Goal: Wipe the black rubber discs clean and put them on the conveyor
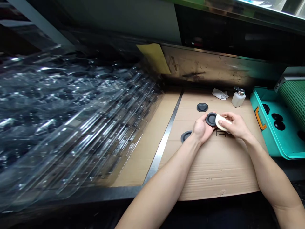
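Note:
My left hand [202, 128] holds a round black dished disc [211, 119] by its edge, above the cardboard sheet [214, 171]. Pinched in my right hand [234, 125] is a round white pad [222, 122], which meets or overlaps the disc's right edge. Another black disc [202, 107] lies on the cardboard just beyond my hands. A third black disc [186, 136] lies to the left, partly hidden by my left wrist. Dark printed marks [220, 133] on the cardboard show below my hands.
Stacked clear plastic trays [78, 121] fill the left side, blurred. A white pump bottle [238, 97] and a crumpled white cloth or tissue [219, 94] stand at the back. At right, a teal bin [274, 140] with an orange handle [260, 118] holds several black parts, beside a green ribbed belt [294, 95].

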